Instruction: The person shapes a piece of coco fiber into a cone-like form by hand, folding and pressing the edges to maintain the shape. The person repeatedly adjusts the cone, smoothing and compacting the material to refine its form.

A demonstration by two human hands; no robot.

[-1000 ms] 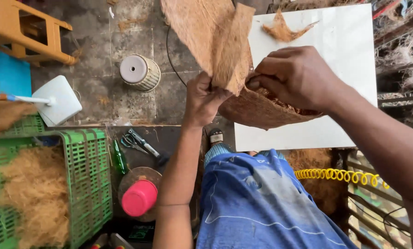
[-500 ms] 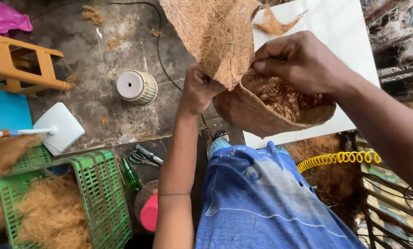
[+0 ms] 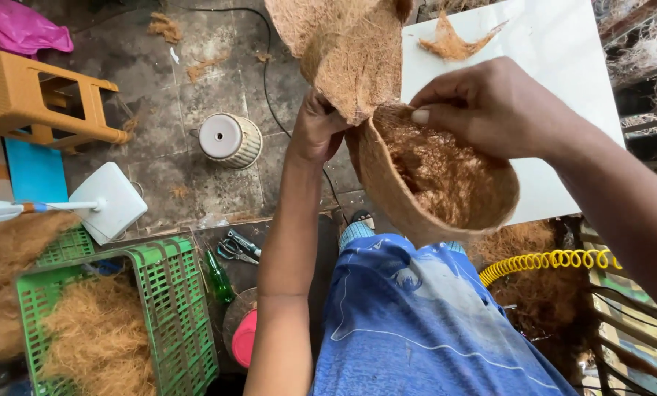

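Currently we are shaping a coir pot, and we record the scene from left to right. A yellow stool (image 3: 46, 103) stands at the far left on the floor. Below it, a green crate (image 3: 163, 308) holds loose fibre (image 3: 97, 341). A white spool (image 3: 229, 139) sits on the floor beyond the crate, and scissors (image 3: 237, 247) lie beside a green bottle (image 3: 218, 279).

Our left hand (image 3: 317, 128) is closed on the lower edge of the coir sheet (image 3: 343, 44), which rises out of view at the top. Just right of it, the coir pot (image 3: 434, 180) is held in mid-air above our lap, its mouth tilted toward us, with loose fibre inside. Our right hand (image 3: 493, 106) is pinched on the pot's upper rim, thumb inside and fingers outside. Behind it lies a white board (image 3: 555, 59) carrying a coir scrap (image 3: 453, 44). A yellow coiled hose (image 3: 544, 262) runs at the lower right.

We judge the step in hand to be fitting the sheet to the pot wall. The next move calls for a firm pinch at the rim while the sheet is pressed flat against the curve; we cannot tell whether sheet and pot are already joined.
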